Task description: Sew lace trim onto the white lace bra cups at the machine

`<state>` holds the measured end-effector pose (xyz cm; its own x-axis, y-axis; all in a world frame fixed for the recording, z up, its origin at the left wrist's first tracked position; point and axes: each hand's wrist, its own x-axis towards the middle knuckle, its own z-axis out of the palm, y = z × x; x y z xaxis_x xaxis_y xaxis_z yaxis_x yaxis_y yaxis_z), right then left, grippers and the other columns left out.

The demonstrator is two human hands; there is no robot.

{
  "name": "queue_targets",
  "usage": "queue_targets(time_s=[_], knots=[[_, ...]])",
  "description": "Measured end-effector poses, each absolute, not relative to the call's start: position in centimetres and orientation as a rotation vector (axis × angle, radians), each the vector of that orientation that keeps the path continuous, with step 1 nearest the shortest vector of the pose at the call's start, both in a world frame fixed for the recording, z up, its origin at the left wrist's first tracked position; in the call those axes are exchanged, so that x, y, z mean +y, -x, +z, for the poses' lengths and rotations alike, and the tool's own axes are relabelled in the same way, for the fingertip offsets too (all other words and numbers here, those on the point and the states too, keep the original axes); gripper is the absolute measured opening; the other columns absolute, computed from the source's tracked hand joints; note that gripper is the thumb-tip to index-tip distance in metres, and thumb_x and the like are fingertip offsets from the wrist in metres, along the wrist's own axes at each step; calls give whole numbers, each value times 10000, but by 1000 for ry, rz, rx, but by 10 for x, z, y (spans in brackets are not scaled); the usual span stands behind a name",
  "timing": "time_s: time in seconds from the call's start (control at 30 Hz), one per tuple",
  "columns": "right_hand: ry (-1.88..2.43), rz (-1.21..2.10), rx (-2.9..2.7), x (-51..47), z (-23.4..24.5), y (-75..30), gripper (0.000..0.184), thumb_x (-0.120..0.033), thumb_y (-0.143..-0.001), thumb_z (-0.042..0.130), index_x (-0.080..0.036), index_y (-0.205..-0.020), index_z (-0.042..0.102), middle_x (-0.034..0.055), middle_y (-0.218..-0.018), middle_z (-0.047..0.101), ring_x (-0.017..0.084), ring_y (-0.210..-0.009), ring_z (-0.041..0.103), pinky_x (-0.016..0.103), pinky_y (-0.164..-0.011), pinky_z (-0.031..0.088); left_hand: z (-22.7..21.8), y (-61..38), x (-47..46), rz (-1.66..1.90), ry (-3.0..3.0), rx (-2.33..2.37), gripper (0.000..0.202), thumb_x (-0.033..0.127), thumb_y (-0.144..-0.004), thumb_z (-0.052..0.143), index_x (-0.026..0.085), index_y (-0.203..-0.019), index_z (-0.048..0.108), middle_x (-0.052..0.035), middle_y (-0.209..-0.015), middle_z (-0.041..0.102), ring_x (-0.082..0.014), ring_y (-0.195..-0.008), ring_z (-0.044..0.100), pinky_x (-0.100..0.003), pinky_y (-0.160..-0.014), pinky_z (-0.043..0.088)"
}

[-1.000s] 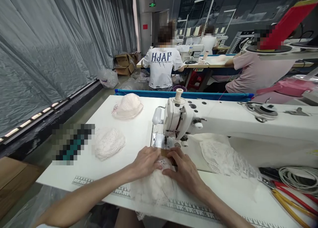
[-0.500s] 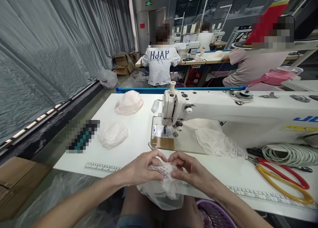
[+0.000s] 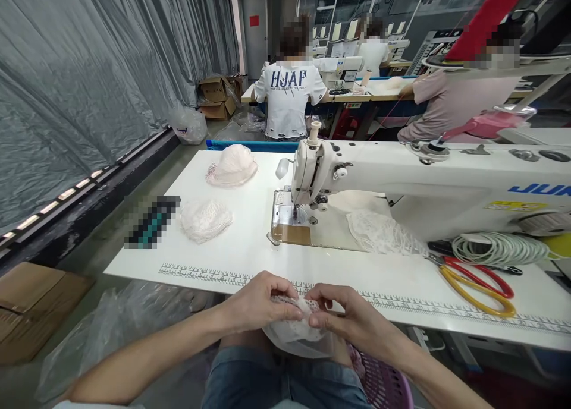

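My left hand [image 3: 259, 304] and my right hand [image 3: 345, 315] pinch a small white lace piece [image 3: 297, 324] between them, just off the near edge of the white sewing table [image 3: 232, 248], above my lap. Both hands are closed on the lace, thumbs and fingertips meeting at its top edge. The white sewing machine [image 3: 401, 177] stands behind, its needle [image 3: 294, 211] over the metal plate, apart from my hands.
Two pale lace caps [image 3: 205, 220] [image 3: 232, 165] lie at the table's left. More lace [image 3: 383, 233] lies under the machine arm. Red and yellow scissors [image 3: 477, 278] and coiled cord [image 3: 499, 249] sit at right. A purple basket [image 3: 383, 385] is by my right knee. People work at tables behind.
My hands have drawn the lace piece back from the machine's plate, off the table toward my lap. The view has pulled back with them.
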<state>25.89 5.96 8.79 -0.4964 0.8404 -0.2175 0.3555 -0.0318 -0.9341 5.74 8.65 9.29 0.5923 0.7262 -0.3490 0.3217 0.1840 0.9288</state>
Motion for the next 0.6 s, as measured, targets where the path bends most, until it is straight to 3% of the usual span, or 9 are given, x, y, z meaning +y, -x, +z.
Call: queue_targets(time_s=[0.13,0.33,0.6], knots=[[1108,1688,-1766,57,83,-259,275,-431,-772,641,-168,-713,585,7,-783,532,152,-754,503,246,-678,408,92,-52,86,328,-1412,976,163,262,-674,687,111,-724,655,14,-635,560,-109,-640,476,-200,-595,365],[1117,1897,-1622,50,76,-260,329,-469,-858,515,-171,-720,515,-37,-625,398,105,-583,388,225,-534,316,83,-48,80,320,-1253,898,213,290,-683,705,112,-781,643,4,-678,578,-108,-648,499,-207,-608,383],[1140,1955,-1593,36,74,-265,329,-500,-858,496,-178,-795,523,-29,-676,410,105,-600,354,222,-533,293,74,-46,73,354,-1140,929,229,290,-666,722,90,-771,686,-26,-672,637,-115,-617,543,-217,-605,411]])
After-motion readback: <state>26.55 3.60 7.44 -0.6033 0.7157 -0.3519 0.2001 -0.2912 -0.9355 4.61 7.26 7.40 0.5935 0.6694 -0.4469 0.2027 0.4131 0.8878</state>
